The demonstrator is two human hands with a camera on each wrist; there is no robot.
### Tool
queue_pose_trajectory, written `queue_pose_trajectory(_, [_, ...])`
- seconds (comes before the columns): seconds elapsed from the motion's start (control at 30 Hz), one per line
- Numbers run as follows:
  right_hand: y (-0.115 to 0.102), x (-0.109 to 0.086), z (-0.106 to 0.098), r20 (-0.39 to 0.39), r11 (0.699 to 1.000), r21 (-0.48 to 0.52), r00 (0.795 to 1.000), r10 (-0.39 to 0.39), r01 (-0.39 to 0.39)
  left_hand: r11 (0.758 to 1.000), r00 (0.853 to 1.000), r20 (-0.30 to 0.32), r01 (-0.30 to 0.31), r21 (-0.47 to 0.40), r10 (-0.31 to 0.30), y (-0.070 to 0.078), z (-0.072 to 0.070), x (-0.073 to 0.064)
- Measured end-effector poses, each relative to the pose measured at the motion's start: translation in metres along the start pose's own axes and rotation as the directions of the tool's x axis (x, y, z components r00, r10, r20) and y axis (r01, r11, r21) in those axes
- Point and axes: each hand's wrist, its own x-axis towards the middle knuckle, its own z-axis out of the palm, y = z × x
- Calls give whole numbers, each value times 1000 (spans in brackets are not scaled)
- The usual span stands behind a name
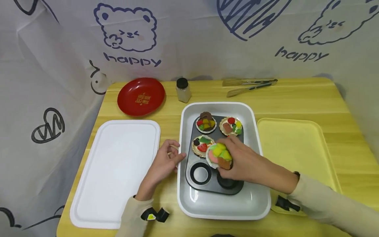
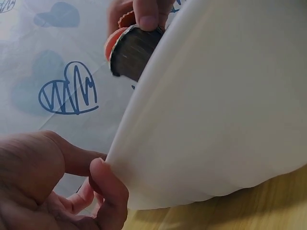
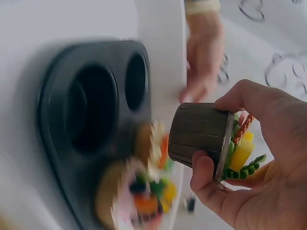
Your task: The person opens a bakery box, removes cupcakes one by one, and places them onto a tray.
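Observation:
My right hand grips a cupcake in a dark foil cup, topped with yellow, pink and brown pieces. It is raised and tilted over the dark muffin tin, as the right wrist view also shows. Three other decorated cupcakes, one with a chocolate swirl, one with a red ball and one with strawberry pieces, sit in the tin. The front two wells hold nothing; the well beneath my hand is hidden. My left hand holds the left rim of the white basin, thumb over the edge.
A white tray lies left of the basin and a yellow tray right of it. Behind stand a red plate, a black-capped jar and tongs. A printed cloth hangs behind the wooden table.

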Motion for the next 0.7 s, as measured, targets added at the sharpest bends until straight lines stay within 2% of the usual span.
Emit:
queue_pose_trajectory(0.17, [30, -8, -31, -129, 995, 9, 987, 101, -101, 1000, 1000, 3, 27, -3, -27, -2, 1, -1])
queue_pose_trajectory(0.27, [53, -15, -50, -204, 986, 14, 965, 168, -169, 999, 999, -2, 45, -9, -45, -4, 1, -2])
queue_pose_trajectory(0.37, [82, -24, -68, -268, 970, 17, 934, 237, -241, 998, 998, 5, 59, -17, -59, -5, 1, -3])
queue_pose_trajectory(0.53, [131, -46, -92, -313, 937, 29, 887, 340, -348, 997, 997, 26, 73, -16, -73, -5, 4, -2])
queue_pose_trajectory(0.7, [171, -62, -104, -339, 916, 36, 858, 386, -399, 996, 995, 35, 93, -2, -93, -7, 7, 0])
